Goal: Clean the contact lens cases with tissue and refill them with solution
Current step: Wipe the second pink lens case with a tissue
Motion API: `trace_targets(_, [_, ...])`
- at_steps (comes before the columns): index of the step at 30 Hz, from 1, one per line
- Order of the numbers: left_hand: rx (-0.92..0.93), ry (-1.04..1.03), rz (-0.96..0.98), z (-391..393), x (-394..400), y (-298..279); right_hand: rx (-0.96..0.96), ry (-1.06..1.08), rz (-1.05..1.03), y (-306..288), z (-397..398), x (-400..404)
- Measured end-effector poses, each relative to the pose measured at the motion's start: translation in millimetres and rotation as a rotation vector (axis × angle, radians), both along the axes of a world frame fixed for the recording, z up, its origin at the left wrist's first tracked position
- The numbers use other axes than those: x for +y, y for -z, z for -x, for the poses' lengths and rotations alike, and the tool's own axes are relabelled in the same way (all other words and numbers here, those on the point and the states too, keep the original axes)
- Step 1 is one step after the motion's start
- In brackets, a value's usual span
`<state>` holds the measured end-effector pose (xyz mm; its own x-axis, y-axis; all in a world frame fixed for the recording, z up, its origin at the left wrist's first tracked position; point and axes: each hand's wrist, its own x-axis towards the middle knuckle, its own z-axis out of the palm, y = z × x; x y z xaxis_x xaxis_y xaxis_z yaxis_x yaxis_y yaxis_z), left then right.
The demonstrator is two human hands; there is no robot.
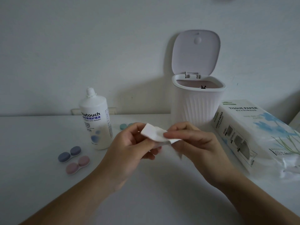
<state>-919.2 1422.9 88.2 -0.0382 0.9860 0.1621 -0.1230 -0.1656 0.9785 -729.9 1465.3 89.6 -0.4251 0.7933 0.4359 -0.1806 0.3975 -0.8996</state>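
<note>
While both hands meet above the middle of the worktop, the scene reads as follows.

Left hand: the left hand (pixel 129 143) has its fingers curled and pinches the near-left edge of a folded white tissue (pixel 154 133) between thumb and fingers.
Right hand: the right hand (pixel 193 143) pinches the right side of the same tissue, its thumb lying flat across the top.
Tissue: it is a small folded pad held in the air between the two hands, clear of the white worktop (pixel 154 184).
Lens solution bottle: the white Natouch contact lens solution bottle (pixel 96 122) stands upright to the left of the hands, near the wall; whether its cap is open cannot be told.
Blue lens case: the blue contact lens case (pixel 69 154) lies on the worktop, left of the bottle's base, both caps on.
Pink lens case: the pink contact lens case (pixel 78 164) lies just in front of the blue one, both caps on.
Green lens case: the green contact lens case (pixel 125 126) lies behind the left hand, partly hidden by it.
Bin: the white ribbed desktop bin (pixel 198 104) stands at the back with its lid up.
Tissue pack: the tissue paper pack (pixel 253 132) lies on the right, beside the bin.
</note>
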Motion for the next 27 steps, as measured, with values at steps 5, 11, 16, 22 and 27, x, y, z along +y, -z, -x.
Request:
trace_targets(5, [0.118,-0.038,-0.075,2,0,1,-0.026,-0.012,0.127,-1,0,1])
trace_targets(11, [0.213,0.048,-0.081,5,-1,2,-0.111,0.068,0.259,-3,2,4])
trace_targets(16, [0.333,-0.019,-0.183,9,1,3,-0.288,-0.061,0.343,-3,-1,4])
trace_targets(22, [0.597,-0.273,-0.433,5,-1,4,-0.190,-0.032,0.309,-6,-1,3])
trace_targets(27, [0.601,-0.278,-0.422,-2,-5,12,-0.114,-0.018,0.306,-5,2,2])
